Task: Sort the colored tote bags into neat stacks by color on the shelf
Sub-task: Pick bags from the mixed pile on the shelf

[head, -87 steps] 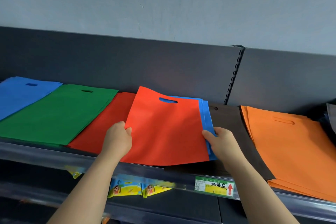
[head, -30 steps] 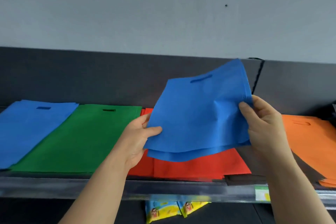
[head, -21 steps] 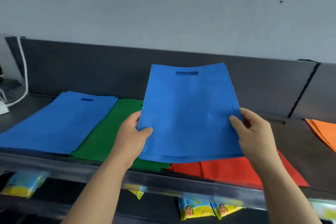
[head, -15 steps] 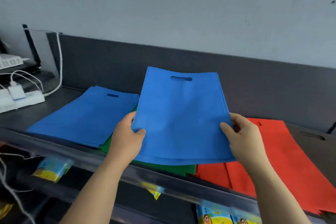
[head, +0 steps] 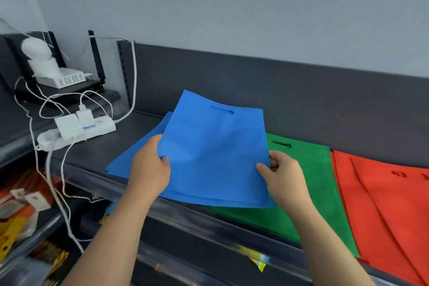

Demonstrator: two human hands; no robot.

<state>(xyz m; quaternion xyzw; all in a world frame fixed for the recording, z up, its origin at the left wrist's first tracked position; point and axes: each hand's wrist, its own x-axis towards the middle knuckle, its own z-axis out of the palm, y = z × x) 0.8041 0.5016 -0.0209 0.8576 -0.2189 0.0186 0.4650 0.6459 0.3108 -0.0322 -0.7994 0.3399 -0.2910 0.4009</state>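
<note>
Pinching the sheaf of blue tote bags (head: 213,151) by its two side edges, the left hand (head: 148,169) lays its thumb on top with the fingers tucked beneath, and the right hand (head: 283,176) takes the opposite edge the same way. Each grip is closed on the fabric, not spread. The sheaf hangs just above the shelf (head: 111,144), its long axis running away from the person toward the back panel, with the die-cut handle slot (head: 221,110) at the far end. The blue stack (head: 123,167) lies beneath it and off to the left, nearer the left hand, and seems to slant more than the held bags. Setting them down square probably needs a shift left and a slight twist. The bags are thin, matte, non-woven rectangles, limp enough to sag between the hands; layered lower edges suggest several, though the count is unclear. The sheaf's right side overhangs the green stack (head: 308,181), and the red stack (head: 383,204) lies beside that. A white power strip (head: 79,132) with trailing cables sits at the shelf's left.
</note>
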